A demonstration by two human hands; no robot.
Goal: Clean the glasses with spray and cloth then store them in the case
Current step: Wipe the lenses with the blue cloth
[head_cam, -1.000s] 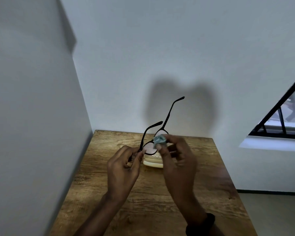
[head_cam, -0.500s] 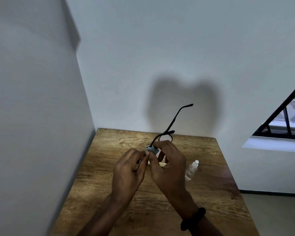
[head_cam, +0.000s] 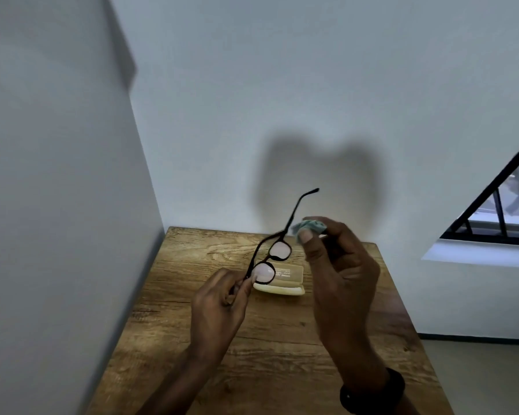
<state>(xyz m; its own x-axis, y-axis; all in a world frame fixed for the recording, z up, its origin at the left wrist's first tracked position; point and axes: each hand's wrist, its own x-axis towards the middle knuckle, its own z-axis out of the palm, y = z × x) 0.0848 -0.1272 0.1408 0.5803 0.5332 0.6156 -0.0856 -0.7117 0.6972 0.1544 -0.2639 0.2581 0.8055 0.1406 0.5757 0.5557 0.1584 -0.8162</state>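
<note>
Black-framed glasses [head_cam: 277,250] are held up above the wooden table [head_cam: 192,339], temples unfolded and pointing away toward the wall. My left hand [head_cam: 219,307] pinches the frame at the near lens's left end. My right hand [head_cam: 339,274] is lifted to the right of the glasses, apart from the lenses, with a small teal cloth [head_cam: 309,226] bunched between thumb and fingers. A cream glasses case [head_cam: 285,284] lies on the table just behind the glasses. The spray bottle is hidden behind my right hand.
A white wall closes the left side and another the back of the table. A barred window [head_cam: 498,217] sits low at the right. The table's right edge drops to the floor. A dark band circles my right wrist [head_cam: 372,393].
My right hand has pulled the cloth off the lens and risen to the right. The glasses now show both lenses, and the case is back in view.
</note>
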